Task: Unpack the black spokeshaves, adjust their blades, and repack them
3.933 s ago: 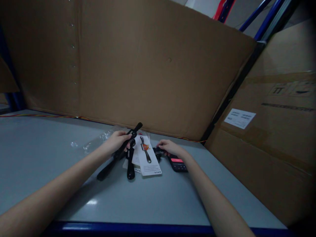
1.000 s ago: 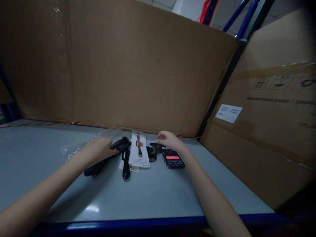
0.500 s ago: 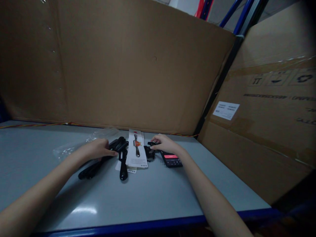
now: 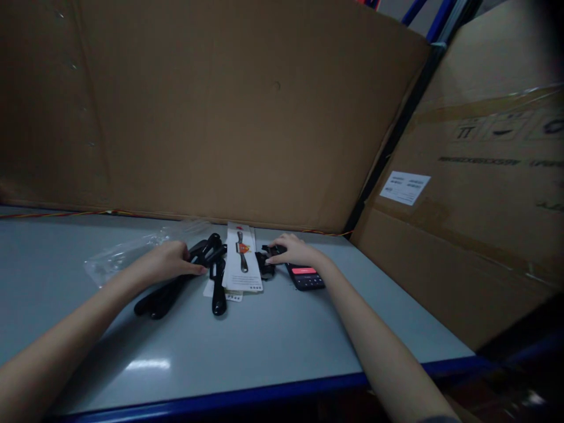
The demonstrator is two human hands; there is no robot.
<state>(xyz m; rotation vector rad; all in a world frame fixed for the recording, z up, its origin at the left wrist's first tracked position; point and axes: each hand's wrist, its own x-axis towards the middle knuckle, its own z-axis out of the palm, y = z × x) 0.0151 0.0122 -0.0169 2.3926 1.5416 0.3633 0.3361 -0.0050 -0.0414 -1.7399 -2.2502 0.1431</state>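
While the left hand is holding black tools left of the cards, the right hand is arching over a black piece beside the phone, its grip impossible to tell. Handling seems the step; picking up would be needing a firm pinch.

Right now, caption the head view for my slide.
Left hand at black tools, right hand at black parts, white cards between.

Centre-left of frame: 1 left hand; centre: 1 right hand. Black tools, centre-left: at least 3, overlapping. Printed cards, centre: at least 2. Black pieces, centre: count unclear. Phone, right of centre: 1. Carton, right: 1, bearing 1 white label.
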